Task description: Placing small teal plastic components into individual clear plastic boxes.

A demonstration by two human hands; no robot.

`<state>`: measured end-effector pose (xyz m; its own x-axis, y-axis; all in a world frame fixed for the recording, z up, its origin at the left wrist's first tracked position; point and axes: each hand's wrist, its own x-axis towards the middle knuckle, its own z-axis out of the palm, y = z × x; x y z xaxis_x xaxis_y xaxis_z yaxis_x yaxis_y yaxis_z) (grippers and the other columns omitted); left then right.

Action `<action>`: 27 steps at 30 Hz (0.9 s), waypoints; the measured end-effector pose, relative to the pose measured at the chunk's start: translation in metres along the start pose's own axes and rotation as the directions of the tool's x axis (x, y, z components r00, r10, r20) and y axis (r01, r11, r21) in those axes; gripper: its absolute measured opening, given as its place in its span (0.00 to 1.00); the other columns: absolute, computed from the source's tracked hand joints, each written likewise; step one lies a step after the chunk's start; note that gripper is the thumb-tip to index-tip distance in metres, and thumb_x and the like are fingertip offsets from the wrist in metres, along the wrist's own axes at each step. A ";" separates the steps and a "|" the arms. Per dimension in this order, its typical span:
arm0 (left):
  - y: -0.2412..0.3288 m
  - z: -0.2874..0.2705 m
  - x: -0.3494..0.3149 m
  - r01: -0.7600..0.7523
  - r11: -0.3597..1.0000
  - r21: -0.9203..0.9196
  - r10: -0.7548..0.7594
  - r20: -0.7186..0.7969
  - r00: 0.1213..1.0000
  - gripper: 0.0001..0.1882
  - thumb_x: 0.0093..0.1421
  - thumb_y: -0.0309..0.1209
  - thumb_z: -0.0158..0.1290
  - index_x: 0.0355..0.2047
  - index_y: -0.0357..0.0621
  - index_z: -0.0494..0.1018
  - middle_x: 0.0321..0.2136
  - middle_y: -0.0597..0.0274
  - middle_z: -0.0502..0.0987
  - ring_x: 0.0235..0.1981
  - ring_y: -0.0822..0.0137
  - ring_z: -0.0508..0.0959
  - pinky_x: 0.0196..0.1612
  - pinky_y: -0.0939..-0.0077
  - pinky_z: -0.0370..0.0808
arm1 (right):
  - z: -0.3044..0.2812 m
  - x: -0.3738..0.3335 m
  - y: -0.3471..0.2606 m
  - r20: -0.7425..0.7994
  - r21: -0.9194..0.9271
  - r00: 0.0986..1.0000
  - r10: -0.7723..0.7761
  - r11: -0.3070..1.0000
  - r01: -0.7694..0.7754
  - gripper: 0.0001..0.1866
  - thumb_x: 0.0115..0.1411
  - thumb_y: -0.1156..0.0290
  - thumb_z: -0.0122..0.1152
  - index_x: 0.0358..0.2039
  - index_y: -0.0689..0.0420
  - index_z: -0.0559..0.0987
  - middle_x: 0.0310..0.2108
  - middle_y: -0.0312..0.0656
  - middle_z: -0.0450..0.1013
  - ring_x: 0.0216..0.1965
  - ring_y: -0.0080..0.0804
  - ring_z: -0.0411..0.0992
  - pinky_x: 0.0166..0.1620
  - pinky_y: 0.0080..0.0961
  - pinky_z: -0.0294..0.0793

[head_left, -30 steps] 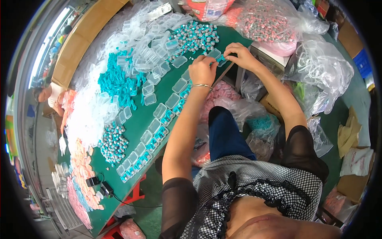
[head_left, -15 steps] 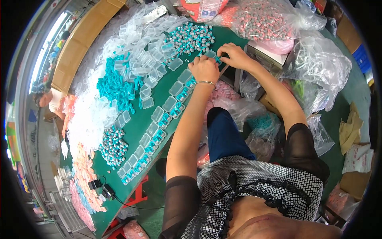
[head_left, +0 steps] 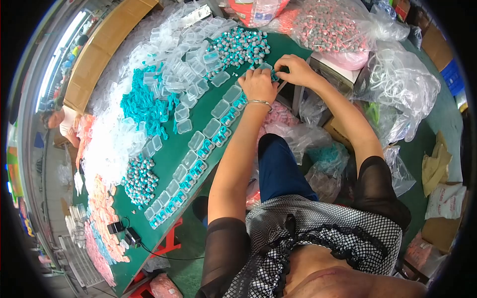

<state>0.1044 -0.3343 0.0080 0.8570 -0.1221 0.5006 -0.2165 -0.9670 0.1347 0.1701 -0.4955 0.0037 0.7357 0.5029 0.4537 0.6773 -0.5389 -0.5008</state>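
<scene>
At the far end of a row of small clear plastic cases, my right hand (head_left: 296, 70) is closed, thumb and fingertips pinched at a small lidded case (head_left: 274, 76) with teal inside. Its raised clear lid (head_left: 266, 66) shows just beyond. My left hand (head_left: 259, 84) is close beside it, fingers curled down; the fingertips are hidden, so what they grip does not show. Back along the table edge run several opened cases (head_left: 204, 148), each with teal pieces in one half and the clear lid folded away from me. A bracelet circles my left wrist.
Heaped on the green table (head_left: 198, 116) are clear empty cases (head_left: 169, 54), teal strips (head_left: 142, 102) and two piles of grey-and-teal round pieces (head_left: 242, 47). A black adapter (head_left: 132, 235) with a cable lies near the left end. Plastic bags (head_left: 330, 27) stand at right. Another person (head_left: 68, 121) sits across.
Both hands have shifted very slightly to the right and stay at the same case. The person across has moved an arm a little. The row of cases looks the same.
</scene>
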 end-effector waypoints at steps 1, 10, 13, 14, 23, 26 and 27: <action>0.001 -0.001 0.000 0.001 1.000 -0.023 -0.001 -0.003 1.000 0.22 0.39 0.40 0.66 0.37 0.53 0.77 0.33 0.63 0.77 0.40 0.60 0.73 0.41 0.58 0.63 | 0.001 -0.001 0.001 0.015 -0.006 1.000 0.018 1.000 -0.018 0.07 0.47 0.68 0.61 0.28 0.54 0.78 0.31 0.39 0.74 0.37 0.40 0.72 0.39 0.37 0.71; -0.001 -0.001 -0.002 -0.005 0.992 -0.128 0.007 0.020 1.000 0.23 0.39 0.37 0.66 0.38 0.54 0.76 0.35 0.62 0.78 0.41 0.59 0.74 0.43 0.58 0.63 | -0.001 0.011 0.009 0.065 0.136 0.989 0.132 0.981 -0.140 0.07 0.50 0.67 0.61 0.30 0.55 0.79 0.29 0.41 0.75 0.34 0.37 0.74 0.37 0.33 0.72; 0.001 -0.001 0.000 -0.018 0.986 -0.166 0.022 0.026 0.999 0.23 0.39 0.36 0.66 0.39 0.54 0.75 0.34 0.63 0.79 0.41 0.59 0.74 0.44 0.58 0.62 | 0.008 0.017 0.020 0.012 0.137 0.986 0.164 0.977 -0.164 0.10 0.51 0.67 0.61 0.34 0.55 0.79 0.29 0.43 0.74 0.34 0.38 0.74 0.38 0.31 0.73; 0.003 -0.001 0.001 -0.014 0.979 -0.202 0.021 0.033 0.999 0.24 0.39 0.35 0.66 0.39 0.53 0.74 0.34 0.64 0.79 0.41 0.59 0.74 0.44 0.58 0.62 | 0.013 0.018 0.026 0.011 -0.001 0.993 0.119 0.993 -0.119 0.11 0.51 0.68 0.61 0.35 0.56 0.79 0.30 0.44 0.74 0.35 0.39 0.74 0.38 0.31 0.73; -0.004 0.002 0.003 0.001 0.971 -0.239 0.016 0.071 0.997 0.26 0.37 0.34 0.67 0.40 0.53 0.74 0.35 0.66 0.79 0.42 0.59 0.74 0.43 0.58 0.62 | 0.009 0.023 0.027 0.103 0.097 0.980 0.169 0.979 -0.179 0.15 0.46 0.74 0.65 0.37 0.58 0.78 0.33 0.46 0.73 0.36 0.39 0.74 0.38 0.31 0.73; -0.006 0.003 -0.001 -0.023 0.981 -0.194 0.012 -0.058 0.998 0.28 0.36 0.36 0.68 0.41 0.53 0.73 0.37 0.65 0.77 0.43 0.60 0.73 0.43 0.58 0.62 | 0.009 0.022 0.019 0.060 0.129 0.982 0.179 0.974 -0.186 0.15 0.45 0.76 0.66 0.36 0.58 0.78 0.30 0.44 0.71 0.32 0.38 0.73 0.37 0.30 0.73; -0.003 -0.001 0.000 -0.027 0.980 -0.195 0.016 -0.057 0.998 0.28 0.36 0.36 0.68 0.41 0.53 0.73 0.37 0.65 0.77 0.43 0.60 0.73 0.43 0.58 0.62 | 0.009 0.019 0.016 0.039 0.178 0.976 0.213 0.960 -0.217 0.16 0.44 0.77 0.66 0.36 0.58 0.78 0.29 0.43 0.70 0.30 0.37 0.72 0.35 0.30 0.72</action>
<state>0.1044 -0.3310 0.0079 0.8255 -0.1249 0.5504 -0.3266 -0.9010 0.2854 0.1948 -0.4888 -0.0023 0.8621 0.4029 0.3073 0.4896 -0.5061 -0.7100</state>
